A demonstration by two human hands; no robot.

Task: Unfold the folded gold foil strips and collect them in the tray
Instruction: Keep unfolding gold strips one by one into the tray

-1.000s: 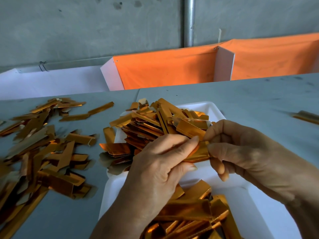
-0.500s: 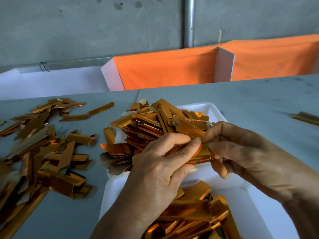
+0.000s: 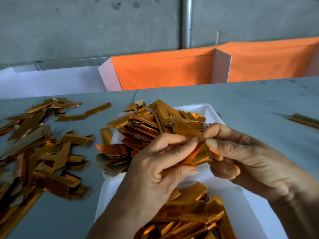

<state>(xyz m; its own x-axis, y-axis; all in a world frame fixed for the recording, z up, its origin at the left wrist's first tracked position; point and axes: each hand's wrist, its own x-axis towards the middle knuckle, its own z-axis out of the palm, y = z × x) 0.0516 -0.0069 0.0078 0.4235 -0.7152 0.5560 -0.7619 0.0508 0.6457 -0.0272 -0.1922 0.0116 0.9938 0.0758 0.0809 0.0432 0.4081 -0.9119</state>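
The fingers [image 3: 193, 144] of the left hand [image 3: 155, 171] and those of the right hand [image 3: 245, 159] are curled round one gold foil strip [image 3: 198, 154], pinching it between them above the middle of the tray.

The grey worktop [image 3: 241, 104] carries everything. Behind it stands an orange cloth panel [image 3: 164, 69] against a concrete wall.

The white tray [image 3: 212, 109] sits in front of the person, with a heap of strips [image 3: 151, 125] at its far end spilling over the left rim and another heap [image 3: 186, 216] at its near end.

A loose pile of strips [image 3: 38, 149] lies on the worktop left of the tray.

The held strip is shiny orange-gold, creased along its length, its folded edges partly parted, with a notched right end.

A lone strip [image 3: 303, 119] lies far right, well apart.
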